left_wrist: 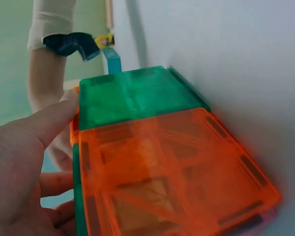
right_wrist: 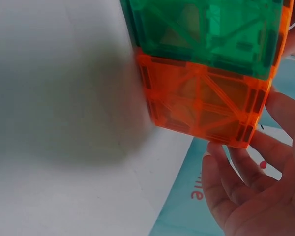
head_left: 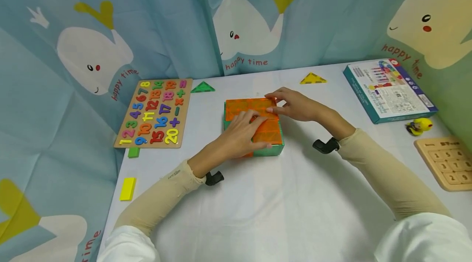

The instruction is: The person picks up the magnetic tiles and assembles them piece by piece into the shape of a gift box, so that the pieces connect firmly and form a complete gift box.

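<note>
A low box of translucent magnetic tiles [head_left: 268, 131] sits mid-table, with orange tiles on top and green and orange tiles in its sides. My left hand [head_left: 241, 135] lies over the top, fingers on the orange tiles and thumb near the front edge. In the left wrist view its thumb [left_wrist: 54, 115] is at the top edge of the box. At the far right corner my right hand [head_left: 295, 104] grips the box, with fingertips at the far edge and thumb on top. The right wrist view shows these fingers [right_wrist: 238, 174] bent at an orange side tile [right_wrist: 201, 101].
Left stands a number puzzle board [head_left: 184, 110], with a yellow block [head_left: 127, 189] and a green block [head_left: 134, 152] nearby. Behind lie a green triangle tile [head_left: 203, 87] and a yellow one [head_left: 313, 78]. Right are a boxed toy [head_left: 391, 89], a duck figure [head_left: 419, 126] and a wooden number board [head_left: 448, 163].
</note>
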`<action>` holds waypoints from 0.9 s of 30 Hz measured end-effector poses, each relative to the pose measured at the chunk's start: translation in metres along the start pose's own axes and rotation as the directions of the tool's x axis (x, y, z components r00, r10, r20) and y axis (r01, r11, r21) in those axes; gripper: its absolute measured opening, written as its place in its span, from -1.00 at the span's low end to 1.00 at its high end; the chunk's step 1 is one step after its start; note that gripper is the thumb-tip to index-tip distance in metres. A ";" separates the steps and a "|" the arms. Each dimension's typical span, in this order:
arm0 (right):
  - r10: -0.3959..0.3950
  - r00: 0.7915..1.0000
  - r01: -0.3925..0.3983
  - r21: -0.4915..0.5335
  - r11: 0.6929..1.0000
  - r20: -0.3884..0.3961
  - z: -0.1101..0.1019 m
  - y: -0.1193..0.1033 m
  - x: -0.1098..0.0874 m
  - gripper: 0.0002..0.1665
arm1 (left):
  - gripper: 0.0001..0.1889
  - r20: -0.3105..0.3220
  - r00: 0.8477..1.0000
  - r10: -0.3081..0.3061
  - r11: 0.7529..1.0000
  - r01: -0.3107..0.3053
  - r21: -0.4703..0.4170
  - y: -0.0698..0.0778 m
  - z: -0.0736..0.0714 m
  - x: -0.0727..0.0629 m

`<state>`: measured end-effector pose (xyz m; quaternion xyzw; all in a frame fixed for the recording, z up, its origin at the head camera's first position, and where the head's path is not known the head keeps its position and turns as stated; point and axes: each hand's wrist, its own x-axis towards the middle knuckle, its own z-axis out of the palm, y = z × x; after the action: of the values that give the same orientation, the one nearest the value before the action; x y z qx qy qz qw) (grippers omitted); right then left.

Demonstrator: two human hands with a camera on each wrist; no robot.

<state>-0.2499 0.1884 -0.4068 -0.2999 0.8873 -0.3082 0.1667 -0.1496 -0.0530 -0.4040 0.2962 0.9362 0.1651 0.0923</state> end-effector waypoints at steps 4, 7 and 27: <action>0.022 1.000 -0.022 0.004 1.000 -0.008 0.004 0.003 -0.006 -0.28 | -0.12 -0.042 0.999 -0.020 0.999 0.018 -0.051 -0.016 -0.001 -0.012; 0.044 0.999 -0.044 0.020 0.999 -0.005 0.005 0.006 -0.010 -0.27 | -0.18 -0.092 0.992 -0.086 0.988 0.073 -0.136 -0.035 -0.005 -0.024; 0.092 0.995 -0.096 0.120 0.988 0.042 0.002 0.010 -0.017 -0.31 | -0.50 -0.205 0.878 -0.433 0.842 0.313 -0.440 -0.167 -0.034 0.025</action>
<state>-0.2406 0.2043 -0.4124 -0.2525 0.8768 -0.3481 0.2153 -0.2665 -0.1757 -0.4346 0.0533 0.9263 0.3709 0.0394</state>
